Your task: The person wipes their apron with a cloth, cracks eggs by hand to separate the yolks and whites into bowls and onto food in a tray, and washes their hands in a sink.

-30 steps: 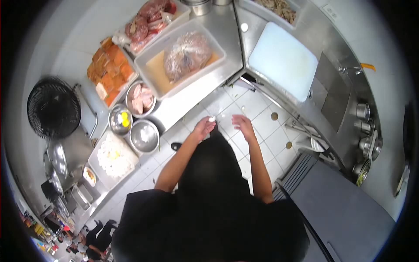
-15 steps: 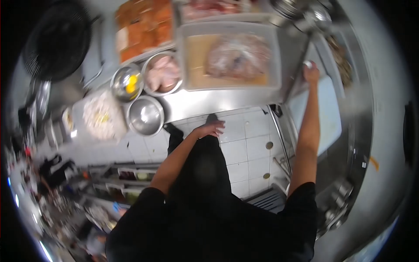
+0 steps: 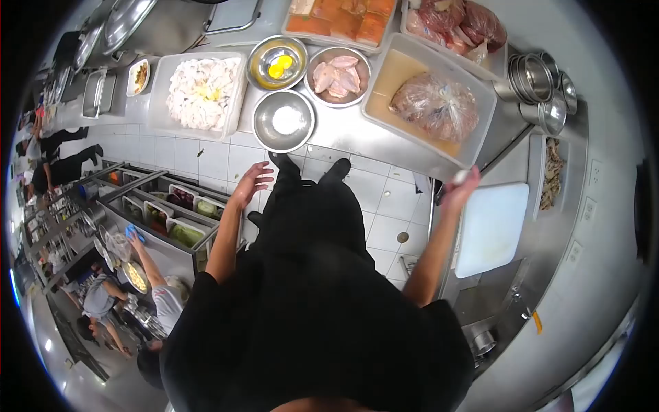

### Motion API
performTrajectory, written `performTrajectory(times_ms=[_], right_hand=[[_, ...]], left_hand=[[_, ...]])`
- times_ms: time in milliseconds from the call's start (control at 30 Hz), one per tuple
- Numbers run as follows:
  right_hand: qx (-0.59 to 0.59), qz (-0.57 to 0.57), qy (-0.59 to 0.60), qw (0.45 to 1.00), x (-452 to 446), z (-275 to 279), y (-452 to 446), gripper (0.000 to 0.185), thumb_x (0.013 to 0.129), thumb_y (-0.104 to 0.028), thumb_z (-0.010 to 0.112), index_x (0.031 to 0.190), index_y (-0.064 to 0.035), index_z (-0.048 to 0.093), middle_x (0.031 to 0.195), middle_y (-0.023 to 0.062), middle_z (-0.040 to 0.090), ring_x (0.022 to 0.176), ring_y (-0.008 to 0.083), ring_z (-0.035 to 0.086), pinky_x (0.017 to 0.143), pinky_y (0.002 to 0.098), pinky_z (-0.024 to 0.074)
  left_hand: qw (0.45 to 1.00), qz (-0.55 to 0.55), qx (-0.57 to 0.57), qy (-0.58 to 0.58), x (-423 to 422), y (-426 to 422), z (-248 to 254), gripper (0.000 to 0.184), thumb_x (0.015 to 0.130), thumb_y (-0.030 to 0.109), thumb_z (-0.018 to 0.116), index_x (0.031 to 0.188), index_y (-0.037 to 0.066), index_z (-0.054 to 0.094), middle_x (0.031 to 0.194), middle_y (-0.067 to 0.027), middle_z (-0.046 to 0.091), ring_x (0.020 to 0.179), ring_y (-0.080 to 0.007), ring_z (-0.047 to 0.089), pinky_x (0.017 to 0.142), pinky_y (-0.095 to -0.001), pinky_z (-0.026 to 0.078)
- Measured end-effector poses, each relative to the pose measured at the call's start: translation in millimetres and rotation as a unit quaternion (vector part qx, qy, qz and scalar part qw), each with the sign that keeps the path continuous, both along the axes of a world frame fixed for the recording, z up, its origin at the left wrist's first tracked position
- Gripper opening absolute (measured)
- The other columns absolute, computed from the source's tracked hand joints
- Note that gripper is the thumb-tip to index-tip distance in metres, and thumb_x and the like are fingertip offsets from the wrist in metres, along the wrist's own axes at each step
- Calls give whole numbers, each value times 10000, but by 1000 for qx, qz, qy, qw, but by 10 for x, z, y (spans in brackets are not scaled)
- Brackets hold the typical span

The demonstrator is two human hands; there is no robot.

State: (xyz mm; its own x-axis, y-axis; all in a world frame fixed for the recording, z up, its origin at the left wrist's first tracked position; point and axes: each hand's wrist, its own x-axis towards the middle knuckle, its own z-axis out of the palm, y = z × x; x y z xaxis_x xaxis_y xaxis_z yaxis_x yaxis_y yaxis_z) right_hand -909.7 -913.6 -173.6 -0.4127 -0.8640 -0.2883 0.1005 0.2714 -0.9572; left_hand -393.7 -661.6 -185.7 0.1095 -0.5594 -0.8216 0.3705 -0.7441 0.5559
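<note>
My right hand (image 3: 461, 195) is closed around a white egg (image 3: 459, 178), beside the near right corner of the large plastic tub (image 3: 384, 118) and the white cutting board (image 3: 491, 233). With its fingers apart and holding nothing, my left hand (image 3: 252, 184) hovers over the floor, just below a shiny steel bowl (image 3: 283, 122). Behind that bowl stands a steel bowl (image 3: 255, 77) with two egg yolks (image 3: 280, 66) in it. To its right is a bowl of raw chicken pieces (image 3: 338, 77). The large tub holds bagged meat (image 3: 436, 108) in brownish liquid.
A tub of pale raw pieces (image 3: 199, 93) stands on the counter's left. Orange fish pieces (image 3: 343, 24) and bagged red meat (image 3: 453, 27) lie in trays at the back. Stacked steel pots (image 3: 534, 79) are at right. Several people work at far left.
My right hand has come away from over the sink side with the egg, back toward the tub corner. The view has turned, and my left hand now appears farther left, fingers spread.
</note>
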Motion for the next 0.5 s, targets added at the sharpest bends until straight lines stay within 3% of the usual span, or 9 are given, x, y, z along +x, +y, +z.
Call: performTrajectory(times_ms=[67, 100, 133, 167, 200, 233, 400, 500], right_hand=[[15, 85, 69, 994, 702, 48, 458, 311, 1016, -357, 465, 1245, -147, 468, 981, 11, 530, 618, 67, 493, 450, 189, 357], [38, 73, 14, 997, 1021, 68, 624, 270, 1019, -280, 475, 1245, -133, 478, 1042, 18, 537, 635, 53, 495, 427, 191, 346], [67, 105, 77, 989, 1263, 29, 745, 301, 1002, -210, 507, 1261, -59, 472, 1129, 64, 542, 781, 130, 565, 587, 268, 482], [-98, 179, 348, 915, 1467, -139, 808, 346, 971, -152, 546, 1264, 10, 457, 1184, 133, 524, 1025, 254, 563, 886, 378, 477], [-101, 242, 326, 908, 1727, 75, 851, 365, 950, -121, 564, 1253, 43, 448, 1212, 195, 500, 1179, 357, 487, 1065, 424, 336], [-156, 281, 372, 871, 1895, 102, 842, 392, 922, -110, 587, 1267, 20, 455, 1186, 228, 493, 1121, 395, 502, 1022, 431, 398], [-123, 315, 511, 791, 2238, -333, 915, 379, 892, -136, 658, 1217, -24, 497, 1183, 216, 498, 1127, 392, 524, 915, 448, 489], [-104, 262, 507, 814, 2319, -275, 960, 364, 885, -123, 664, 1199, -27, 508, 1185, 209, 502, 1135, 388, 524, 925, 456, 481]], left_hand=[[1000, 22, -12, -10, 53, -49, 167, 450, 1018, 387, 435, 1368, 109, 485, 1233, -64, 605, 1062, -172, 602, 885, -314, 464], [999, 20, -26, -10, 76, -45, 220, 450, 1022, 390, 435, 1369, 108, 484, 1232, -62, 606, 1061, -170, 602, 884, -312, 465], [999, 13, -34, -9, 96, -39, 270, 450, 1025, 392, 435, 1370, 108, 484, 1232, -61, 607, 1059, -167, 602, 882, -310, 465], [999, 5, -48, -9, 128, -68, 320, 450, 1029, 395, 435, 1372, 107, 483, 1232, -60, 608, 1058, -165, 602, 880, -308, 465], [999, 9, -52, -2, 141, -76, 395, 446, 1026, 382, 453, 1373, 103, 482, 1229, -58, 610, 1053, -159, 603, 878, -302, 464], [998, 0, -57, -1, 165, -89, 421, 447, 1025, 383, 457, 1372, 102, 483, 1228, -57, 610, 1050, -156, 603, 875, -299, 464], [995, -60, -83, 5, 412, -114, 716, 447, 1028, 386, 460, 1370, 100, 489, 1215, -50, 605, 1041, -142, 601, 866, -287, 462], [988, -105, -108, 20, 650, -188, 832, 489, 1026, 406, 458, 1392, 82, 458, 1250, -66, 588, 1088, -155, 580, 881, -293, 465]])
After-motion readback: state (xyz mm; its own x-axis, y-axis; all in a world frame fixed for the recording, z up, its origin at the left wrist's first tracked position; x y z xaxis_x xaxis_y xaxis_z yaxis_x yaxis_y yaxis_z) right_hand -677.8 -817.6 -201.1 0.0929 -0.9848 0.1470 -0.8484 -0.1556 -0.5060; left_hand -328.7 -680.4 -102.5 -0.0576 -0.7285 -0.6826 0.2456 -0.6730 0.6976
